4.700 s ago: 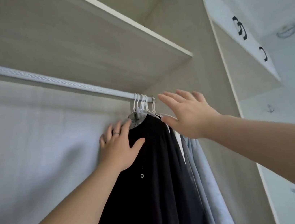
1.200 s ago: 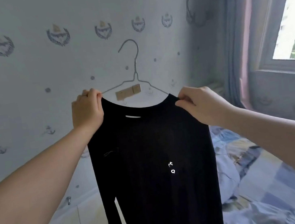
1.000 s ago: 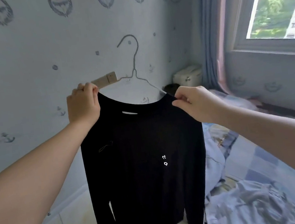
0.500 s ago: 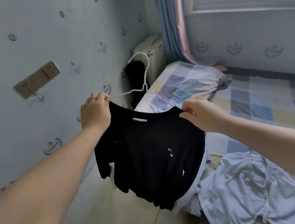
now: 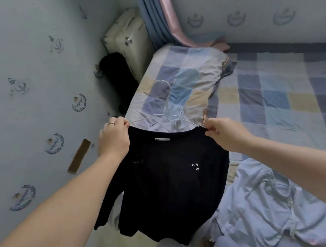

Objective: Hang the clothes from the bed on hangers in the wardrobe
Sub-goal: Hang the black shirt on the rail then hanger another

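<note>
Nearest us, a crumpled light blue garment (image 5: 273, 202) lies on the bed (image 5: 279, 96), lower right. Just left of it we see the black shirt (image 5: 166, 185), held up over the bed's edge with its body hanging down. The left hand (image 5: 114, 138), ring on one finger, has its fingers curled, pinching the shirt's left shoulder along with an arm of the white wire hanger (image 5: 169, 116). The right hand (image 5: 226, 133) pinches the other shoulder between thumb and fingertips. The hanger sits in the neckline, its hook pointing away over the checked pillow (image 5: 183, 82). Farther off, there's a cream case (image 5: 127, 42) in the corner and a blue-pink curtain (image 5: 158, 8).
</note>
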